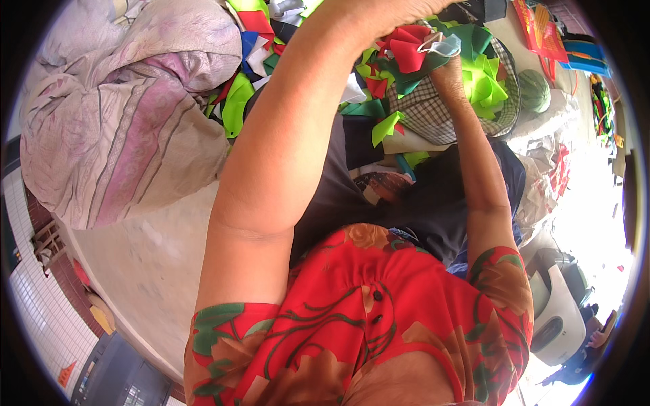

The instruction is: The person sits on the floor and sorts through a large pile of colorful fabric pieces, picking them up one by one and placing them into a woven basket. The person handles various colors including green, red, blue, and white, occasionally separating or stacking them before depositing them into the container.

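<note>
The fingers of my right hand [447, 74] grasp a green cloth piece [407, 82] above the checked cloth [421, 111], beyond my lap [433, 210] — probably for easy reach — while my far left hand [406, 9] is cut off, its grip I cannot tell.

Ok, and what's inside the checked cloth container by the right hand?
Bright green scraps and dark green fabric show inside the checked cloth container. The right hand and pale blue piece hide part of it; whatever lies beneath the top layer is covered.
</note>
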`<state>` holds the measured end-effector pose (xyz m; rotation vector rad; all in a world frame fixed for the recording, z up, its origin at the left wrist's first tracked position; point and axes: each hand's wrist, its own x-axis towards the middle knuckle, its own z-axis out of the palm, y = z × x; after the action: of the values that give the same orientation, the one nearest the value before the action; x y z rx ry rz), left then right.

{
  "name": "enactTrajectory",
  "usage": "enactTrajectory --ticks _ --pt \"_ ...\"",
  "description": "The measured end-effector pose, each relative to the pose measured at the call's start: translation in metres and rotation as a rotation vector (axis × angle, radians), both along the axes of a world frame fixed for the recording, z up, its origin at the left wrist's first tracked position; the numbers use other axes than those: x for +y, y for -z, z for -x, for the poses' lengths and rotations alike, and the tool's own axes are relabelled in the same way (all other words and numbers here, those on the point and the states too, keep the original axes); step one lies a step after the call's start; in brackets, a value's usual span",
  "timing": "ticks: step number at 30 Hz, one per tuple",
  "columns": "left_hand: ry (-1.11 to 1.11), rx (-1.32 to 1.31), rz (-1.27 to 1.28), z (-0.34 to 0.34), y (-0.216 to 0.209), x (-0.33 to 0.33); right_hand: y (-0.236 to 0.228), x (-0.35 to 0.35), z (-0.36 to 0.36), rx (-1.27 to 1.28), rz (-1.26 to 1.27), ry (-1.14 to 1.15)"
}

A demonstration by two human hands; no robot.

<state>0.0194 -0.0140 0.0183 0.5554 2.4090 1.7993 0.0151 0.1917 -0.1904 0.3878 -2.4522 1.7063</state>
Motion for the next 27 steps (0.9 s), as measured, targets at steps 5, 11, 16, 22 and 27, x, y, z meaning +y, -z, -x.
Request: enactTrajectory --ticks 5,11,16,22,27 --pt "0.024 -0.09 -0.045 0.01 0.008 0.005 -0.002 0.0 -0.035 -0.329 0.012 -0.305" --pt "-0.047 0.029 0.027 -0.004 0.003 0.005 0.052 -0.026 -0.08 -0.512 -1.054 -0.721" --pt "-0.083 -0.076 0.012 -0.002 -0.006 -0.001 0.118 -0.01 -0.09 -0.596 -1.323 -0.637" --pt "-0.005 0.048 0.012 0.009 0.0 0.0 0.163 0.009 -0.092 -0.535 -1.411 -0.606" --pt "0.004 -0.077 -0.016 0.004 -0.011 0.002 0.115 -0.002 -0.044 -0.198 -0.727 -0.304"
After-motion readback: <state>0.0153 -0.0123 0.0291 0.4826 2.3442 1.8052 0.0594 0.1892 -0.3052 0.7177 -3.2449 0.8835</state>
